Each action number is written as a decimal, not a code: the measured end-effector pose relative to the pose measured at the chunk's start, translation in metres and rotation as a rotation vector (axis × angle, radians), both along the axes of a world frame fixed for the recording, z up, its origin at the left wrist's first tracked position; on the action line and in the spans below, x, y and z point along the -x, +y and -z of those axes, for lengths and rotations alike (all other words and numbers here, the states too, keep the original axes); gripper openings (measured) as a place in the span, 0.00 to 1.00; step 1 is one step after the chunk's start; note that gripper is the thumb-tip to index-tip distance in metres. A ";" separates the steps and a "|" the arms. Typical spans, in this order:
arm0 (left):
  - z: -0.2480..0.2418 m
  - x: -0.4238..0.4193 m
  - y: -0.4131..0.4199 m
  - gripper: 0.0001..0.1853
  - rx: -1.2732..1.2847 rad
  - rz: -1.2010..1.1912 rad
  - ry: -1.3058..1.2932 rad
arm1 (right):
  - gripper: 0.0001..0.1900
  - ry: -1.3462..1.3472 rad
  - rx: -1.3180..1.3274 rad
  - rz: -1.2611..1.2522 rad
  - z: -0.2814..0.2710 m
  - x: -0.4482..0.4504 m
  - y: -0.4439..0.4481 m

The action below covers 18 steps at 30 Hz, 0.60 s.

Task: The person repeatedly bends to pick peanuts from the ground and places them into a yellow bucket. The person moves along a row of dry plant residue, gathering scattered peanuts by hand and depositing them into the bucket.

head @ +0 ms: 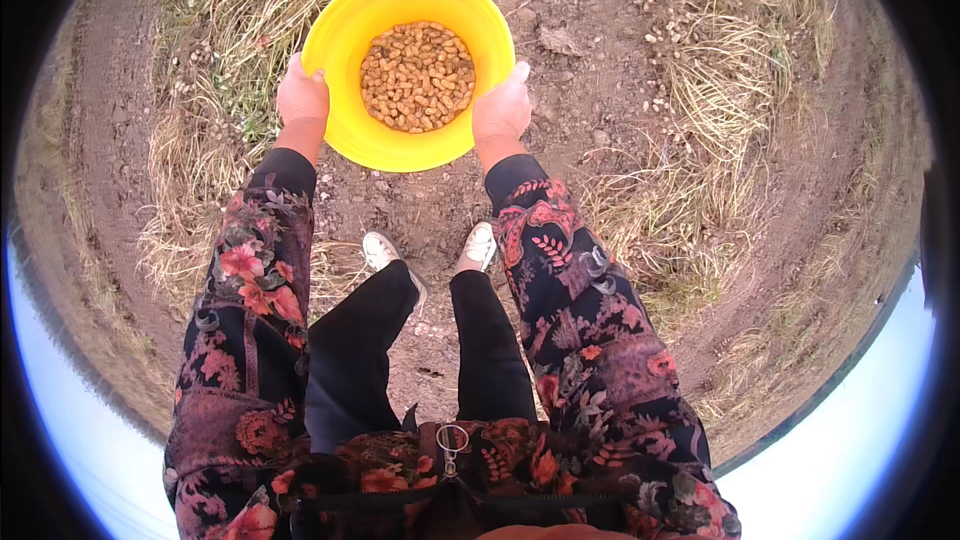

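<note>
Both arms reach out in front of me with a round yellow basin [420, 4] held between them. My left hand [303, 97] grips its left rim, thumb over the edge. On the opposite side my right hand [502, 106] clasps the right rim, also with the thumb on top. Unshelled peanuts [418, 79] cover the basin's bottom. The fingers beneath the rim are hidden from view.
Rows of pulled peanut plants with dry stems lie on the left [202, 127] and right [720, 82], pods among them. Bare soil [570, 90] with clods runs between the rows. My white shoes [381, 250] stand on it below the basin.
</note>
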<state>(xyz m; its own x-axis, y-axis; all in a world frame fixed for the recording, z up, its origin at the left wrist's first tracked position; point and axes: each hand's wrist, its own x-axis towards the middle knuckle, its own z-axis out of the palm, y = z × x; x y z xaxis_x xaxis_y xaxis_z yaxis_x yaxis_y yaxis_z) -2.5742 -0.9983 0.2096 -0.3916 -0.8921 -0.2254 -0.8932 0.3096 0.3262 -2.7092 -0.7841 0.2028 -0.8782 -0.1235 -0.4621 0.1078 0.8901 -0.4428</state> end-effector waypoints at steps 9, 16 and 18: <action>-0.008 0.033 -0.011 0.19 -0.175 -0.053 0.010 | 0.13 0.061 -0.146 -0.025 -0.009 0.034 -0.018; -0.016 0.062 -0.017 0.23 -0.282 -0.118 0.035 | 0.24 0.118 -0.018 0.057 -0.013 0.056 -0.028; -0.016 0.061 -0.017 0.23 -0.331 -0.134 0.053 | 0.24 0.081 -0.051 0.078 -0.014 0.055 -0.032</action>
